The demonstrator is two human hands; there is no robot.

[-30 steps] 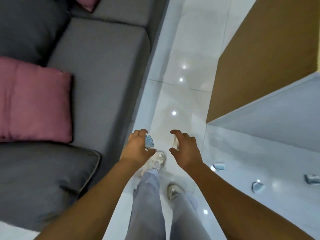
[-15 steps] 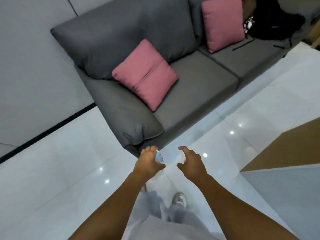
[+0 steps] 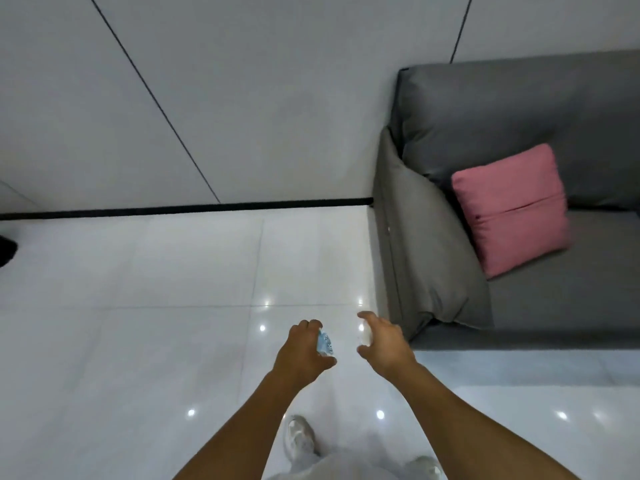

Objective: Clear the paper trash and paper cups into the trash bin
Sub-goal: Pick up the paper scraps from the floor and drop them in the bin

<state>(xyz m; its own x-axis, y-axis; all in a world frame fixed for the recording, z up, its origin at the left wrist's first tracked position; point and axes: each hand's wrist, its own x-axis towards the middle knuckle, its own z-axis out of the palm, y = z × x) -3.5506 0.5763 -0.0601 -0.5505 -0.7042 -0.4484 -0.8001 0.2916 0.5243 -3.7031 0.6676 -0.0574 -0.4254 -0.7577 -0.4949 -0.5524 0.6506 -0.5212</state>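
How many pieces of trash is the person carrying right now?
2: a blue-printed crumpled piece gripped in the left hand, and a white piece in the right hand. More could be hidden inside the palms.

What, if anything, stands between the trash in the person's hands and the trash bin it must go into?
That cannot be judged: no trash bin is in view. The left hand grips a blue-printed paper piece and the right hand grips a white piece. Ahead is bare tiled floor; the grey sofa stands to the right.
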